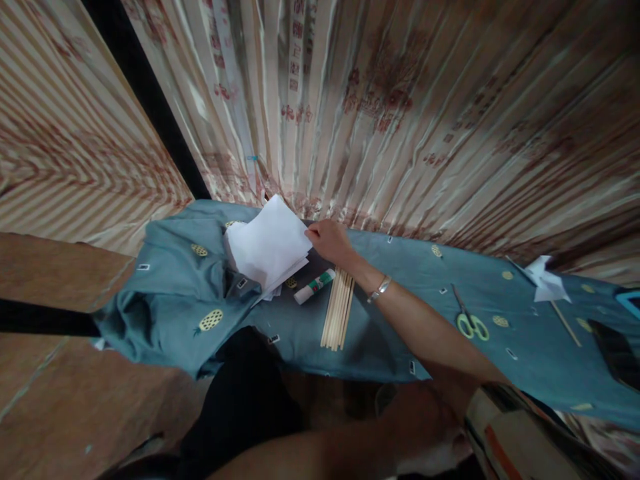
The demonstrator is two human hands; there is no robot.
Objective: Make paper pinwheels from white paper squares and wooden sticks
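Observation:
My right hand [330,240], a bracelet on its wrist, reaches to the back of the cloth-covered surface. Thumb and fingers pinch the right corner of a white sheet of paper [273,233], whose far corner is lifted. More white sheets lie beneath it. Just below the hand are a glue stick [315,287] with a green label and a bundle of thin wooden sticks [339,310], partly covered by the wrist. My left hand [425,417] is low at the bottom of the view, dark and blurred below the front edge; its fingers cannot be made out.
Farther right on the blue-green cloth [390,333] lie green-handled scissors [471,325], a white paper pinwheel [547,280] on a stick, and a dark phone [615,353]. Bunched cloth [175,287] fills the left end. A striped curtain [320,133] hangs along the back.

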